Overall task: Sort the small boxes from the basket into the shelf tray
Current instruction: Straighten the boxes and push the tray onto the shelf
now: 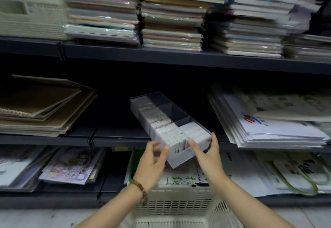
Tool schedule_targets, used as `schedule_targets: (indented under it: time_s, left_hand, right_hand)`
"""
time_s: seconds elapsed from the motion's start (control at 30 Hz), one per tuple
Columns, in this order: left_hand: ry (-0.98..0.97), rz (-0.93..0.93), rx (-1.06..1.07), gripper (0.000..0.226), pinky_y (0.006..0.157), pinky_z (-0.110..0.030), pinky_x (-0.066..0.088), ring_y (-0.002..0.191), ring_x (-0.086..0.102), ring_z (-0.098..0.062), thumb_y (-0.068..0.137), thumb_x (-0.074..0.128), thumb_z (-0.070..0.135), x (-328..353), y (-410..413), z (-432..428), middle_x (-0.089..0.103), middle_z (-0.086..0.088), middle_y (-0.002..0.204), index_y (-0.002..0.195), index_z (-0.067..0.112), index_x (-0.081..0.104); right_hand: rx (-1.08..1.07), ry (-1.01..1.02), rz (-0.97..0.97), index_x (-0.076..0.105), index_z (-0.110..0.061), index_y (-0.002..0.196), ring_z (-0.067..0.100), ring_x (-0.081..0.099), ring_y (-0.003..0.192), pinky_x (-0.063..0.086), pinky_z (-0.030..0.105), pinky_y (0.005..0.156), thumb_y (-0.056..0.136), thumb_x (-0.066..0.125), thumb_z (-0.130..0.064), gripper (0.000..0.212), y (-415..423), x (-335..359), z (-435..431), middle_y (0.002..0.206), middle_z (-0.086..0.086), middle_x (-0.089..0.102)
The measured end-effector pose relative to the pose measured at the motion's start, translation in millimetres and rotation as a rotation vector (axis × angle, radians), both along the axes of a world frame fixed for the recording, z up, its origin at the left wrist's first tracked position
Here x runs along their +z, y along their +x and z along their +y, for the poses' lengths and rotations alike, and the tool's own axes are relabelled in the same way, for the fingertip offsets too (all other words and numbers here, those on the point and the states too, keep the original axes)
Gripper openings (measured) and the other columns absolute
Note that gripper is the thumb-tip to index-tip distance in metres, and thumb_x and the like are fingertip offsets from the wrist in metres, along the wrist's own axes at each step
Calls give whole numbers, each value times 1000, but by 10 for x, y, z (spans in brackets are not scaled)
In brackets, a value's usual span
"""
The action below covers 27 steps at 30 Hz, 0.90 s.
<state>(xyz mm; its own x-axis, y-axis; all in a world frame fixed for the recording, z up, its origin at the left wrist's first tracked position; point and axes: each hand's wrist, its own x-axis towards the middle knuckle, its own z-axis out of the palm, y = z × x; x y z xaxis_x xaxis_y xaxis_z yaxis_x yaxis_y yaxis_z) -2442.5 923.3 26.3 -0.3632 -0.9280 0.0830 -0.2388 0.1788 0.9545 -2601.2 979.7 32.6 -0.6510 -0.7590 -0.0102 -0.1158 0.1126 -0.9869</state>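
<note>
A clear plastic shelf tray (180,158) juts out at an angle from the middle shelf, its front end overhanging the shelf edge. Rows of small white boxes (170,131) fill its left lane and the front of its right lane; the back right compartments look dark. My left hand (154,163) sits at the tray's front left corner, fingers blurred and loosely curled, thumb near the boxes. My right hand (207,154) touches the front right corner with fingers spread. Whether either hand holds a box I cannot tell. A cream perforated basket (172,204) stands below, between my forearms.
Stacks of wrapped paper pads (172,23) fill the upper shelf beside a cream basket (30,14). Brown sketchbooks (41,106) lie left of the tray, white paper bags (268,120) right. Printed packs (69,167) and bags (295,172) fill the lowest shelf.
</note>
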Motion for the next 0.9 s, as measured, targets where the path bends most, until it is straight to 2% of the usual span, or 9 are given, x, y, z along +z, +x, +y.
schedule_targets:
  time_s: [0.07, 0.13, 0.2, 0.33, 0.47, 0.6, 0.73, 0.83, 0.9]
  left_hand:
    - [-101, 14, 108, 61, 83, -21, 50, 106, 54, -7, 78, 49, 60, 74, -75, -371, 46, 8, 124, 126, 26, 34]
    - [-147, -8, 185, 71, 102, -33, 40, 127, 39, -19, 86, 55, 44, 151, -124, -828, 29, -4, 144, 141, 12, 23]
    - [-102, -52, 156, 82, 110, -36, 28, 138, 25, -24, 87, 56, 41, 145, -169, -1197, 16, -7, 154, 148, 11, 9]
    - [62, 42, 95, 87, 103, -31, 31, 136, 31, -25, 88, 56, 41, -66, -235, -1478, 24, -4, 153, 149, 27, -5]
    - [174, 309, 144, 83, 98, -25, 30, 134, 34, -21, 91, 56, 31, -160, -301, -1490, 28, -2, 151, 149, 30, -2]
    - [173, 407, 305, 84, 105, -28, 25, 138, 28, -20, 91, 57, 25, -155, -347, -1362, 23, -1, 153, 149, 27, -4]
    - [110, 375, 479, 102, 116, -39, 20, 141, 21, -22, 79, 72, 18, -102, -262, -1298, 16, -6, 155, 149, 22, -2]
    - [0, 244, 556, 119, 116, -39, 18, 141, 18, -21, 63, 86, 18, -71, 38, -1430, 16, -7, 154, 149, 18, 4]
    - [22, 220, 523, 120, 115, -40, 22, 140, 24, -22, 61, 87, 24, -54, 280, -1559, 21, -8, 153, 149, 17, 6]
  right_hand:
    - [5, -44, -79, -4, -29, 150, 15, 10, 145, 21, 39, 116, 63, 68, -59, 117, 89, 16, -33, 158, -11, -2]
    - [37, -86, -137, -10, -29, 149, 15, 10, 146, 19, 42, 118, 67, 75, -48, 120, 150, 11, -100, 159, -10, -3]
    - [41, -99, -110, -15, -30, 148, 14, 6, 146, 17, 43, 119, 69, 79, -39, 123, 195, -35, -143, 158, -10, -8]
    - [47, -79, -45, -20, -40, 144, 11, 1, 145, 14, 40, 118, 70, 74, -46, 119, 188, -150, -118, 155, -18, -16]
    - [119, -41, -73, -16, -45, 144, 14, 15, 144, 21, 44, 117, 70, 69, -51, 113, 54, -190, -117, 158, -16, -3]
    - [214, 6, -80, -8, -48, 145, 13, 26, 141, 26, 44, 115, 73, 70, -46, 107, -150, -143, -169, 157, -14, 11]
    - [338, 69, -13, -1, -43, 147, -4, 29, 127, 31, 18, 100, 82, 67, -33, 95, -432, -87, -287, 152, -19, 18]
    - [426, 156, 79, -1, -41, 148, -4, 21, 131, 22, 25, 109, 71, 66, -51, 102, -668, -39, -354, 150, -22, 18]
    - [508, 183, 95, 0, -41, 147, -7, 19, 131, 21, 25, 110, 65, 67, -56, 107, -808, 11, -381, 145, -27, 18]
